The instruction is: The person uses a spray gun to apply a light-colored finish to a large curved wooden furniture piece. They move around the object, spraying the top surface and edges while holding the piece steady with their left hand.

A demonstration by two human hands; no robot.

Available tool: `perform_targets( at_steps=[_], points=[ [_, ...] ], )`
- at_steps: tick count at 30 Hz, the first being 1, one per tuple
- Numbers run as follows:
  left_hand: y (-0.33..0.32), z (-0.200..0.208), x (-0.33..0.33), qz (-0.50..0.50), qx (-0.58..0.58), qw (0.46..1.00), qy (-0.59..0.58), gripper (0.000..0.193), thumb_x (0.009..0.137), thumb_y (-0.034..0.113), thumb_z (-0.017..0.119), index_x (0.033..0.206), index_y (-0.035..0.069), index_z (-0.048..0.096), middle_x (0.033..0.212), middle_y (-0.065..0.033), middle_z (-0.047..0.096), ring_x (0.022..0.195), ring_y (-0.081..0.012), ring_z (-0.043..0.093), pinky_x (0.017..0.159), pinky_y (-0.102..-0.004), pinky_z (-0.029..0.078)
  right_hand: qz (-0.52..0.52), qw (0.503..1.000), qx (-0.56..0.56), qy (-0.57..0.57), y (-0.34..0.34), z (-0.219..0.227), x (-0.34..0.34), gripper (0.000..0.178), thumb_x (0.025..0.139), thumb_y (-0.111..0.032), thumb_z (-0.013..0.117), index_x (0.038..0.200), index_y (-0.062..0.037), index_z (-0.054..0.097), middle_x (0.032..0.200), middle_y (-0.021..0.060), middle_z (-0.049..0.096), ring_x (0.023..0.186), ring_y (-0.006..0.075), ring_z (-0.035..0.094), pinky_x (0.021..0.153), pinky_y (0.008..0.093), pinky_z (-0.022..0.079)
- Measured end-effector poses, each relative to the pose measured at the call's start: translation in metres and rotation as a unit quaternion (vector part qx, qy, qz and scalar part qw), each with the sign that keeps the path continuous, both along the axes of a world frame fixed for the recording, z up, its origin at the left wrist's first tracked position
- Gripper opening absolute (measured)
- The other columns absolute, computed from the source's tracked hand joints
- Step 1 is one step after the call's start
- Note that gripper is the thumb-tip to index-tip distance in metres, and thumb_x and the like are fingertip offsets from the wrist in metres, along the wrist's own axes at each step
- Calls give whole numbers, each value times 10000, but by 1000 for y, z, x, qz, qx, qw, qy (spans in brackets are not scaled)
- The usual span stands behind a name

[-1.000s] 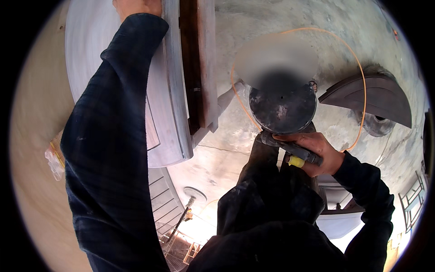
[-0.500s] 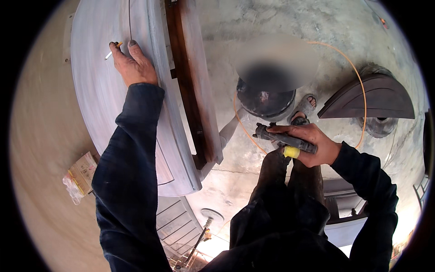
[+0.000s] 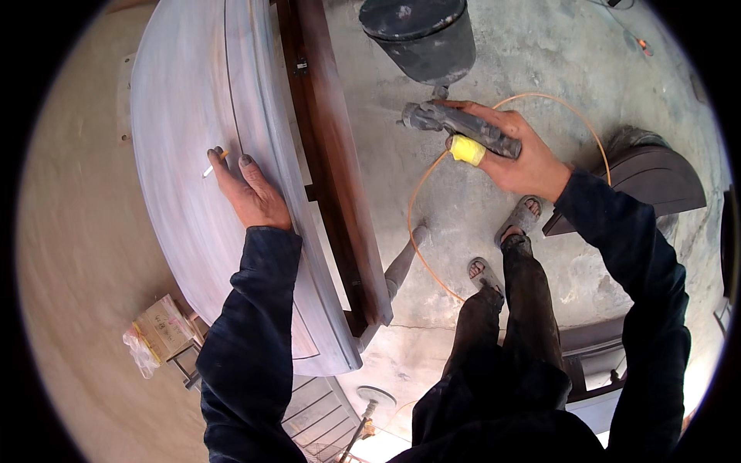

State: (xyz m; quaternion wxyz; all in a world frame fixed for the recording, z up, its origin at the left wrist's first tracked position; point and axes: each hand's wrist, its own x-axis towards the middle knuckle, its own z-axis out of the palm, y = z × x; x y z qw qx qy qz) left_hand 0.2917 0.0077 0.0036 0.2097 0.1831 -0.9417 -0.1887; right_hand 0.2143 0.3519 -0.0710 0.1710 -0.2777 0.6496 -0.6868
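Observation:
My left hand rests on a large pale, curved-edged panel. A cigarette is pinched between its fingers, and its thumb lies along the surface. In the air right of the panel, my right hand grips a dark, dusty hand tool with a rounded body; its exact kind is unclear. A yellow wrap surrounds one finger of that hand, with the fingertip showing beyond it. An orange hose loops behind the tool; where it joins is hidden.
A black lidded bucket stands on the concrete floor ahead. A dark half-round panel lies at the right. A cardboard box sits at lower left, and a round-based stand is near the bottom. Dark wooden rails run beside the pale panel.
The view has shifted, so the panel and floor things sit differently. My right hand has lifted the tool up and forward, away from my legs. My left hand still holds the cigarette on the panel.

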Motion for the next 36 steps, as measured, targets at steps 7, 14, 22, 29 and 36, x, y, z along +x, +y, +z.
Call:
perform_targets(
  at_steps=[7, 14, 22, 29, 36],
  points=[
    [1, -2, -1, -9, -25, 1000, -3, 577, 1077, 202, 411, 1547, -59, 201, 1536, -245, 352, 1442, -332, 359, 1179, -378, 283, -85, 995, 46, 3, -17, -7, -32, 452, 940, -124, 663, 1381, -76, 583, 1000, 50, 706, 822, 75, 624, 737, 236, 510],
    [-8, -3, -5, -28, -57, 997, 39, 610, 1061, 256, 486, 1507, -95, 264, 1453, -311, 411, 1368, -399, 425, 1149, -414, 329, 70, 995, 57, -33, 29, -12, 55, 451, 927, -126, 693, 1356, -30, 590, 1059, 113, 708, 857, 142, 679, 761, 260, 528],
    [-15, -10, -13, -32, -103, 992, 65, 601, 1035, 254, 524, 1473, -99, 313, 1356, -346, 482, 1288, -447, 478, 1112, -432, 364, 185, 981, -34, -40, 69, -8, 164, 496, 766, 47, 642, 1259, 35, 593, 1341, 180, 628, 1170, 373, 649, 976, 385, 525],
    [-11, -9, -14, -26, -97, 993, 60, 581, 1021, 270, 542, 1432, -99, 361, 1322, -352, 507, 1243, -454, 501, 1078, -445, 392, 225, 968, -36, -101, 81, -6, 198, 588, 821, 15, 685, 1389, -11, 535, 1378, 173, 603, 1192, 368, 634, 1012, 397, 509],
    [-14, -5, -11, -29, -114, 990, 72, 582, 1012, 266, 539, 1427, -103, 365, 1270, -359, 541, 1196, -464, 528, 1057, -455, 406, 200, 978, -18, -51, 66, -5, 185, 634, 721, 56, 630, 1348, 7, 546, 1372, 195, 596, 1205, 396, 614, 1046, 395, 491]
  ],
)
